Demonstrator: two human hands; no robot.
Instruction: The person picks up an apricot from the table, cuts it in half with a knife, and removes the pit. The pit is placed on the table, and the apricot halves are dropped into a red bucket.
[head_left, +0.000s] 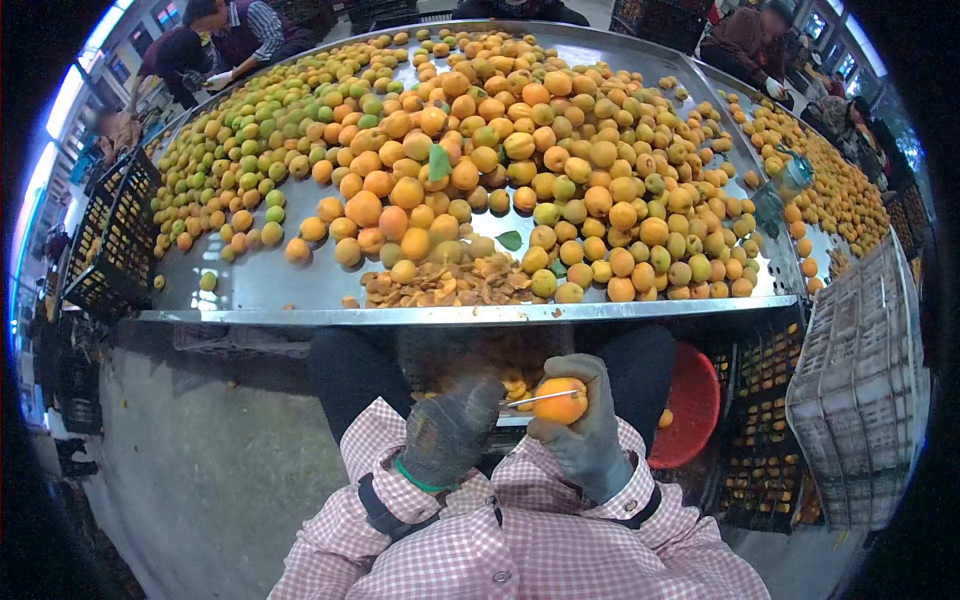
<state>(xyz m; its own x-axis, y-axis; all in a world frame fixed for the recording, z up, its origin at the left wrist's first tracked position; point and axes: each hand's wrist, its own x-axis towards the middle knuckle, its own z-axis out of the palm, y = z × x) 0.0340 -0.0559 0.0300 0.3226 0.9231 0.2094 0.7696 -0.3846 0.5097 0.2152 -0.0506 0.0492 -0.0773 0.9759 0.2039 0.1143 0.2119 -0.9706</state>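
Both my hands wear grey gloves and are held over my lap, below the front edge of a metal table (450,316). My left hand (450,430) is closed around a small knife, whose thin blade (528,400) points right; the handle is hidden in the glove. An orange apricot (562,400) is gripped in my right hand (590,435), and the blade lies against its face. Behind my hands, cut fruit pieces (515,388) show partly. On the table stands a large pile of apricots (590,190), with a heap of brown pits (450,282) near the front edge.
A black crate (112,235) stands at the left. To the right are a red basin (688,405), black trays of fruit pieces (765,430) and a tall white crate (860,385). A bottle (785,190) lies at the table's right divider. Several people sit around the far sides.
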